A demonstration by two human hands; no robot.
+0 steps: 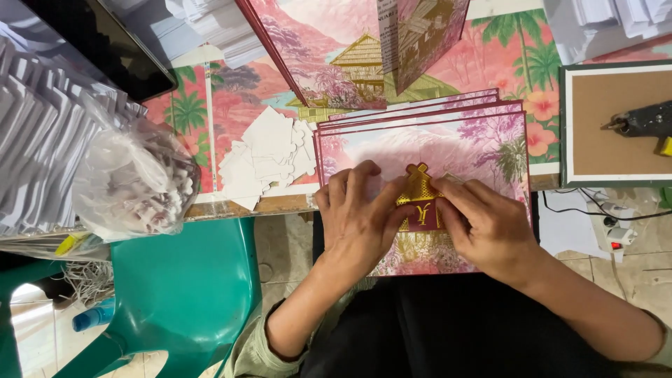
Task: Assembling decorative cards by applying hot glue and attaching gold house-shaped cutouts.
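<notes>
While both hands pinch it, gold emblem (pixel 420 199) between left hand (pixel 358 213), right hand (pixel 486 224), atop pink card (pixel 483 143).

— What does the small piece look like?

— It is a gold house-shaped cutout (pixel 420 199) with a dark red base. It lies flat, upright, on the middle of the top pink card (pixel 448 150).

— And this card?

— It is printed with pink trees and a mountain, and lies on a stack of the same cards that hangs over the near edge of the bench (pixel 238 204).
</notes>
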